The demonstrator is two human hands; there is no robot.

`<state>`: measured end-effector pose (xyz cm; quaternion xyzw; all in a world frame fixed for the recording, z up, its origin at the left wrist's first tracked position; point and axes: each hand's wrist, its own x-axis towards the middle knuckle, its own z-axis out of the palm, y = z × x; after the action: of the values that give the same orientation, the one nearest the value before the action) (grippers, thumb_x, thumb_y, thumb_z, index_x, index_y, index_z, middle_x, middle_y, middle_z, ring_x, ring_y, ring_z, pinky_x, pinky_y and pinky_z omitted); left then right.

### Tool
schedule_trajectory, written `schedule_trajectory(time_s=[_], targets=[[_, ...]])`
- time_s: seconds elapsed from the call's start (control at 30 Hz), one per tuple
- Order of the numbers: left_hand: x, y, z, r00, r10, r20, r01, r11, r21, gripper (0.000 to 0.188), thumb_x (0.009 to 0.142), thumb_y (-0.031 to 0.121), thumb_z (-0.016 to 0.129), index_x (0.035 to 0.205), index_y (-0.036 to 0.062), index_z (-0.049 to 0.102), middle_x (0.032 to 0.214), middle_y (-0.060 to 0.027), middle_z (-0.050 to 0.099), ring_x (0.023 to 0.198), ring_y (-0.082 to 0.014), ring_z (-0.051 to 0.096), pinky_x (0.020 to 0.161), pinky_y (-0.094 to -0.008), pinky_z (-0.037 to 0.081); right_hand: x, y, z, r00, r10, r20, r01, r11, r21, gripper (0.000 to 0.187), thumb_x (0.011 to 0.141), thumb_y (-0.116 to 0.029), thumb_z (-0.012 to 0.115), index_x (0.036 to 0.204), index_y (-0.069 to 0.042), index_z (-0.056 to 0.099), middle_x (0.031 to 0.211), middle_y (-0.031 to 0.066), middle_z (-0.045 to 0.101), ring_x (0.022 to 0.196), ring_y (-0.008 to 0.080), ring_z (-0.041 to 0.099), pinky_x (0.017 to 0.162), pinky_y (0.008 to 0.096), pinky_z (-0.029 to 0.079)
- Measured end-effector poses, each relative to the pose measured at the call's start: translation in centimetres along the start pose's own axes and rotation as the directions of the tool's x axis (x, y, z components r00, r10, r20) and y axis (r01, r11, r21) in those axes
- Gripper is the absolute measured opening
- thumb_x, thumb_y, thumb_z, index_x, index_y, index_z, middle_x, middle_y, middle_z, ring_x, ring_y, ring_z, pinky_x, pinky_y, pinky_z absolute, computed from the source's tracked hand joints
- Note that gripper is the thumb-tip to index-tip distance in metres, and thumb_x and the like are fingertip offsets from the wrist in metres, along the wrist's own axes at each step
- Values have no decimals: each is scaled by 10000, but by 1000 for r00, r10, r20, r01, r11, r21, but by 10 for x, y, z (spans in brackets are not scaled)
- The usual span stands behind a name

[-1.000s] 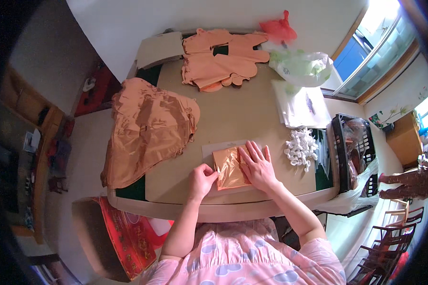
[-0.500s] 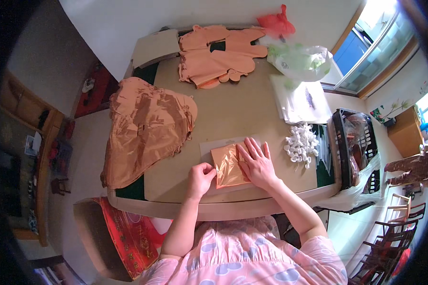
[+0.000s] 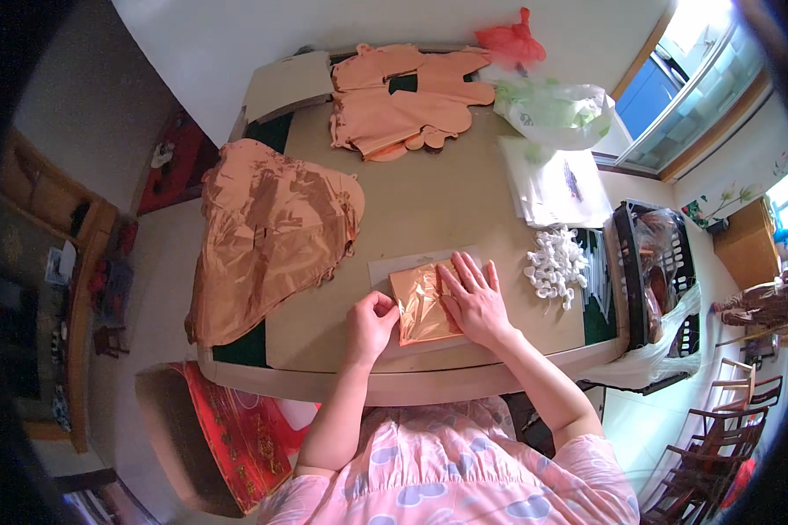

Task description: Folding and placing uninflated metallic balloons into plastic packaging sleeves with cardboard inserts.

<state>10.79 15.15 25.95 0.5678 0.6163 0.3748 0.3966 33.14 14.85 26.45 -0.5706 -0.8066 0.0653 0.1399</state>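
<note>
Folded copper foil (image 3: 420, 311) lay near the front edge of the table (image 3: 411, 390), on a pale sheet (image 3: 380, 271) that showed past its left and far sides. From where I stood, the right hand (image 3: 476, 302) rested flat across it, fingers extended and gripping nothing, probably because such springy film would lift without weight. The left hand's (image 3: 373, 325) thumb and forefinger appeared to pinch its left edge, the other fingers curled in, perhaps to keep that side aligned. Larger foil pieces lay spread out at the left (image 3: 271, 241) and the far side (image 3: 385, 118), apart from the hands, seemingly leaving working room. White coiled ties (image 3: 556, 267) sat within the right hand's reach, just beside pale strips (image 3: 596, 276).
</note>
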Motion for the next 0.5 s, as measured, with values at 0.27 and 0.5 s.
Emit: schedule_trajectory(time_s=[0.27,0.5], targets=[[-2,2,1,1000,-28,8,28,1000,2,129,813,109,705,784,-7,655,665,-88,670,604,-146,632,591,-301,491,0,1,0,1000,5,22,-5,1000,0,566,955,-349,503,1476,-177,363,1533,144,313,1436,292,262,1146,583,150],[2,-19,6,983,-151,101,175,934,-311,155,855,139,694,866,-15,689,685,-30,675,607,-105,609,577,-270,483,0,-1,-1,998,15,54,-15,1000,2,574,962,-351,495,1489,-186,339,1544,141,292,1445,293,242,1157,575,127]])
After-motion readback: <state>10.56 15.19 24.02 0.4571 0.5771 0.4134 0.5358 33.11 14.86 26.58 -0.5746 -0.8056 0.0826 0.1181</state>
